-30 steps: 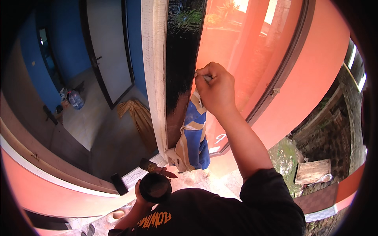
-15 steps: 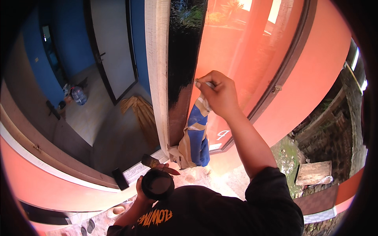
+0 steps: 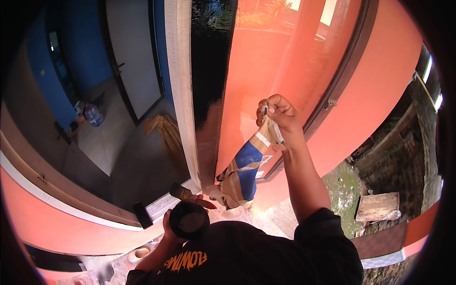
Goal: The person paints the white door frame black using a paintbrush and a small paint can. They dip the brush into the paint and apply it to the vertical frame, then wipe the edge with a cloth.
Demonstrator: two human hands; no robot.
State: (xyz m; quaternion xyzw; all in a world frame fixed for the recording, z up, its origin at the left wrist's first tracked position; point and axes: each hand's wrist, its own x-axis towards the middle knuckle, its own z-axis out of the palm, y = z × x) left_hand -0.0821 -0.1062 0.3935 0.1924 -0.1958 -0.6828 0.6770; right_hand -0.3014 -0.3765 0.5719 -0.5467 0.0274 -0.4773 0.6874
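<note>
My right hand (image 3: 281, 116) pinches the top of a blue, tan and white striped cloth (image 3: 248, 168), which hangs down in front of the door's glass. Something small and pale shows between the fingertips; I cannot make out whether it is part of the cloth. Low in front of my body, my left hand (image 3: 169, 229) holds a black round pot (image 3: 177, 227) with dark liquid inside. The same hand keeps a paintbrush (image 3: 183, 193) with a reddish handle across the pot's far side. Left of the cloth stands a door edge (image 3: 211, 61), glossy black above and dull brown lower down.
A pale wooden post (image 3: 183, 95) runs beside the black strip. A dark phone-like slab (image 3: 142, 214) lies on the sill. Through the doorway are a brown cloth (image 3: 166, 133) and a water bottle (image 3: 93, 115). A wooden board (image 3: 378, 207) lies outside at right.
My right hand has moved right and slightly down, away from the black strip, pulling the cloth's top with it. The left hand with pot and brush stays nearly in place.
</note>
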